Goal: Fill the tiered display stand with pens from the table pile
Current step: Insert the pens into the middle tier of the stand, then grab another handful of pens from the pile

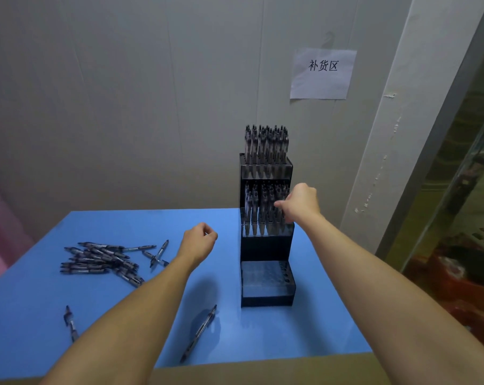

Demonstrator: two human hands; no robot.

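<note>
A black tiered display stand [266,247] rises at the right of the blue table [40,301]. Its top tier [266,143] is packed with upright pens and its middle tier [259,212] holds several more. Only open holes show in the bottom tier [267,276]. My right hand [299,202] is at the right side of the middle tier, thumb and fingers pinching a pen that stands there. My left hand [197,241] hovers over the table left of the stand, fingers curled, with nothing visible in it. The pen pile [102,258] lies at the left.
Two loose pens lie near the front edge, one [71,323] at the left and one [199,332] under my left forearm. A paper sign [322,73] hangs on the wall behind. A brown strip borders the table's front edge, and clutter fills the right beyond a pillar.
</note>
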